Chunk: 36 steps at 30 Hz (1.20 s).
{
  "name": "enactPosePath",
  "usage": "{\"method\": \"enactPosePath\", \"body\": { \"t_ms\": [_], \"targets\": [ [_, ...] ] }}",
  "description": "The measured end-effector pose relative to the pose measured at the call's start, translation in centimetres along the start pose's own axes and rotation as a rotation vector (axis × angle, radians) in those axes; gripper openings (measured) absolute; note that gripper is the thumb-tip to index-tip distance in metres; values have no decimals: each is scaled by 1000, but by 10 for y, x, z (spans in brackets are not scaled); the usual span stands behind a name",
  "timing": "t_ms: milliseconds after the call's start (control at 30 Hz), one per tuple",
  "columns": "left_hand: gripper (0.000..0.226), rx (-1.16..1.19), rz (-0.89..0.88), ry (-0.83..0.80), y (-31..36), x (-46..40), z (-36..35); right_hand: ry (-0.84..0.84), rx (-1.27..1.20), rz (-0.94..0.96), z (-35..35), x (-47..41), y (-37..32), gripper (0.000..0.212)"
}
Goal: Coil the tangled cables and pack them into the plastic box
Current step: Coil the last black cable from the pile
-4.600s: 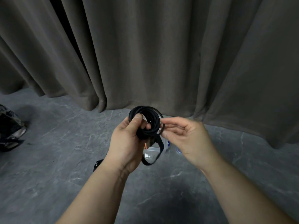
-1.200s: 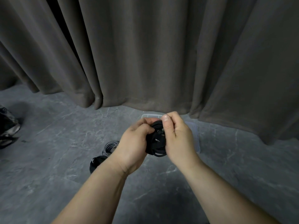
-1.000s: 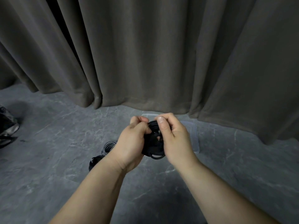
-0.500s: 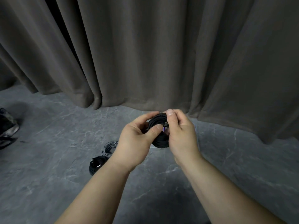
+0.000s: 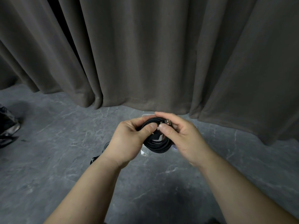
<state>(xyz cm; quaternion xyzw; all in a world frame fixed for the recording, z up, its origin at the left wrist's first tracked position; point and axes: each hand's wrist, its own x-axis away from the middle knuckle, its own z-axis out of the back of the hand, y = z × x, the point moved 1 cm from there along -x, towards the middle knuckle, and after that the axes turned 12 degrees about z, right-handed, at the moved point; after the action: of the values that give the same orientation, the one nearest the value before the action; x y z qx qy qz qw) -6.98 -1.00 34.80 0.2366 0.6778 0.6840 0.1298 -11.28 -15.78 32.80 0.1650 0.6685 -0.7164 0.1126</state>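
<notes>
The black cable coil (image 5: 157, 145) is hanging in the air between the two hands, above the grey stone floor (image 5: 48, 167) and in front of the curtain (image 5: 161, 54). It is wound into a round bundle of several loops. Its upper part is sitting inside the grip, and its lower arc is showing free below the thumbs. A plug (image 5: 167, 122) with small orange marks is lying on the top of the coil, just beside the right thumb.

The left hand (image 5: 129, 139) is holding the left side of the coil: the thumb is pressing on the front of the loops and the fingers are curling behind them. The right hand (image 5: 181, 135) is gripping the right side, with the thumb in front near the plug and the fingers bending over the top.

Under the hands, the clear plastic box (image 5: 144, 152) is standing on the floor; only small parts of it are showing. Another dark cable (image 5: 95, 158) is lying on the floor just left of the left wrist, mostly hidden. A dark crumpled bag (image 5: 8, 125) is resting at the far left edge, well apart from the hands.
</notes>
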Motion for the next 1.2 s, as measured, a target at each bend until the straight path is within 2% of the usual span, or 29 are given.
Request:
{"method": "enactPosePath", "body": {
  "t_ms": [200, 333, 400, 567, 667, 733, 833, 933, 1000, 1067, 1167, 1200],
  "targets": [
    [24, -60, 11, 55, -3, -2, -3, 176, -197, -68, -8, -2, 4, 22],
    [28, 230, 226, 109, -2, -4, 0, 259, -247, -104, -6, -3, 2, 21],
    [33, 254, 289, 141, -1, -5, 4, 288, -235, -107, -5, -4, 1, 21],
    [20, 128, 299, 159, -2, -5, 6, 321, -240, -98, -3, -5, 1, 20],
    [38, -7, 273, 133, -4, -5, 2, 313, -250, -95, -5, -5, 0, 20],
    [39, -33, 236, 129, -5, -4, -2, 307, -242, -92, -8, -5, 1, 21],
    [42, -148, 193, 214, -4, -4, 0, 345, -231, -93, -10, -7, 1, 21],
    [25, -285, 108, 335, -2, -5, 10, 396, -197, -94, -7, -9, 3, 21],
    [15, -319, 73, 347, 0, -5, 14, 401, -162, -106, -5, -9, 4, 20],
    [15, -188, 42, 304, 4, -4, 13, 390, -130, -119, -5, -8, 5, 20],
    [15, 297, 38, 291, 13, -7, 15, 323, -152, -157, -7, -5, 4, 18],
    [15, 393, 43, 317, 13, -9, 16, 286, -172, -170, -9, -4, 3, 17]
  ]
}}
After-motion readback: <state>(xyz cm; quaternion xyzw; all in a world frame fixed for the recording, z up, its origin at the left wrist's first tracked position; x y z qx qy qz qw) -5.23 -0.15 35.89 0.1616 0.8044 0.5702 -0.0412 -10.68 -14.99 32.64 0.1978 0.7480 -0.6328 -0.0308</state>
